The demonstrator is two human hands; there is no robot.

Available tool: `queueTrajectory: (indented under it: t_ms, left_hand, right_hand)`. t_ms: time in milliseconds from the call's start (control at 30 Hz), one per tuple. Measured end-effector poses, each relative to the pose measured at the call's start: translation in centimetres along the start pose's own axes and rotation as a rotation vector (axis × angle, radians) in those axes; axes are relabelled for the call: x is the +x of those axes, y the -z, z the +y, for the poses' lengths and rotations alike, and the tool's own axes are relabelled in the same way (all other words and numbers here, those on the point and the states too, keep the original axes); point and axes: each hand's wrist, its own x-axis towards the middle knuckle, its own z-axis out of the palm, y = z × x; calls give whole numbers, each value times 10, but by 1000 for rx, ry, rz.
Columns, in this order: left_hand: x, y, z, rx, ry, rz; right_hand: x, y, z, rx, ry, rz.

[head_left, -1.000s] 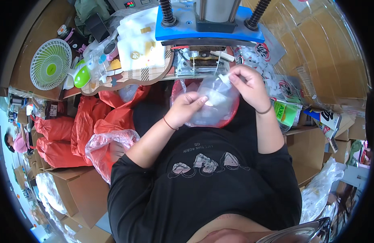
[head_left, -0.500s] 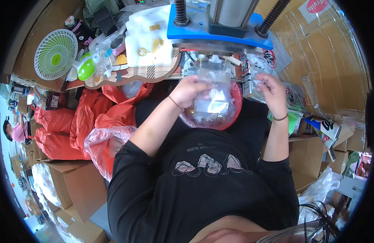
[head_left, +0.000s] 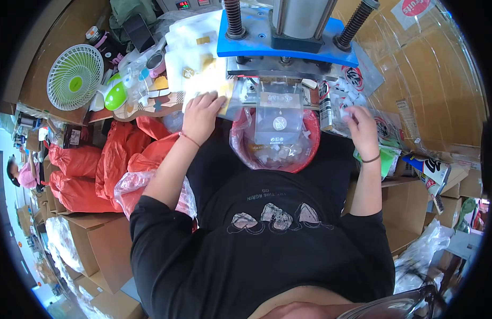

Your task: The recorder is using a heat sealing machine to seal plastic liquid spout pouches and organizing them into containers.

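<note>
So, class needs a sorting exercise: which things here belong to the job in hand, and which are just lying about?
Seemingly part of the job:
blue-plated press
clear printed pouch at the press
pouch stack at the left hand
small white pieces near the right hand

Probably just lying about:
green-and-white fan
dark flat device
dark bottle

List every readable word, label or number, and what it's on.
Wording isn't copied here; print stands on:
Clear pouch: white print, lowest line too small to read.
Black shirt: small chest lettering, partly unclear.
Digital display: lit red digits.
Round red sticker: white lettering.
Blue-and-white package: bold dark lettering, partly legible.
</note>
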Motion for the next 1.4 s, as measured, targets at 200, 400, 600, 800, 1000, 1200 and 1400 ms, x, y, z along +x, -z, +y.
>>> queueTrajectory:
  t_ms: [200, 400, 600, 800, 1000, 1200, 1400]
  left_hand:
    - [-10, -3, 40, -1189, 641, -75]
    - [14, 21, 100, -1232, 437, -414]
    - [22, 16, 140, -1907, 684, -525]
    - [23, 2, 151, -2152, 640, -682]
    - [64, -10, 99, -2122, 781, -534]
    - [64, -25, 82, -1774, 886, -274]
    - [26, -11, -12, -92, 320, 352]
  right_hand:
    - [17, -27, -70, 356, 248, -115]
    - [37, -34, -119, 550, 177, -227]
    - [43, -23, -97, 332, 222, -331]
    - [38, -9, -54, 90, 241, -206]
    - [31, -15, 3, -324, 57, -232]
    - [22, -24, 12, -223, 7, -187]
    - [27, -18, -6, -261, 109, -139]
